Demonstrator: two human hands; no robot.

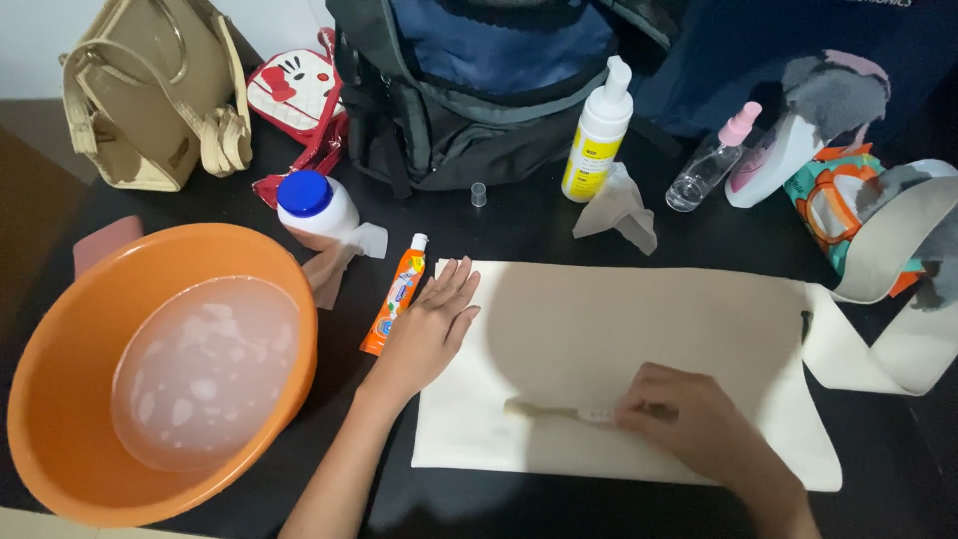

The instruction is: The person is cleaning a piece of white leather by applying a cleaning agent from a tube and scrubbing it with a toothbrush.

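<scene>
While the left hand [431, 327] lies flat on the tote bag's [639, 319] edge, the right hand [679, 411] grips a toothbrush [559, 410].

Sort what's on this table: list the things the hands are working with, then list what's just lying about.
In use:
- cream tote bag, pressed flat by the left hand
- pale toothbrush, held in the right hand against the bag

Lying about:
- orange basin of sudsy water
- orange tube
- blue-capped bottle
- foam pump bottle
- small spray bottle
- beige handbag
- dark backpack
</scene>
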